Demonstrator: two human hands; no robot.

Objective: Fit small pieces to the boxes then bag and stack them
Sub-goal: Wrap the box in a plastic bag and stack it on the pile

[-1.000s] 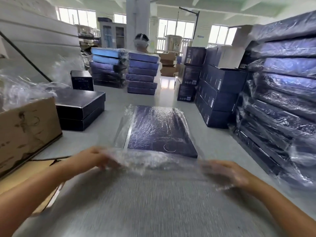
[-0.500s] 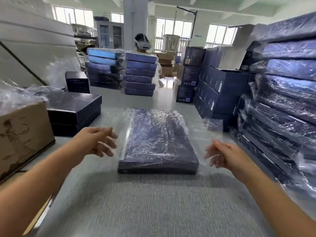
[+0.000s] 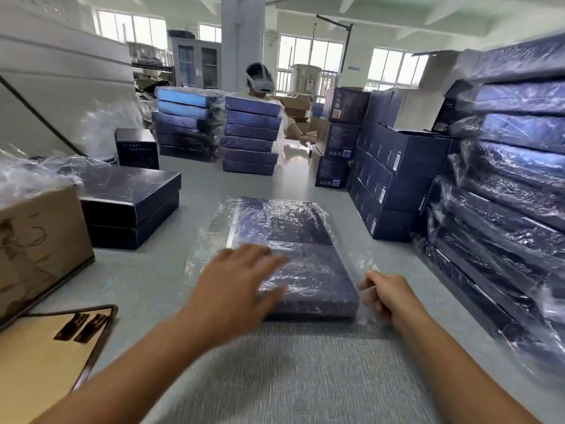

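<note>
A flat dark blue box (image 3: 308,270) lies lengthwise on the grey table (image 3: 171,270), inside a clear plastic bag (image 3: 214,237) whose loose film sticks out on both sides. My left hand (image 3: 235,289) hovers flat and blurred over the box's near left corner, fingers spread, holding nothing. My right hand (image 3: 385,295) sits at the box's near right corner with fingers curled; they seem to pinch the bag film there.
Bagged blue boxes stand stacked high on the right (image 3: 504,185) and in two piles at the back (image 3: 250,136). Unbagged dark boxes (image 3: 131,206) lie left, beside a cardboard carton (image 3: 39,240) with plastic bags. A person with a headset (image 3: 260,81) stands behind the piles.
One second ago both hands held the bag's open end near me. They let go, and my left hand has swept onto the box while my right hand closed in on its right corner.
</note>
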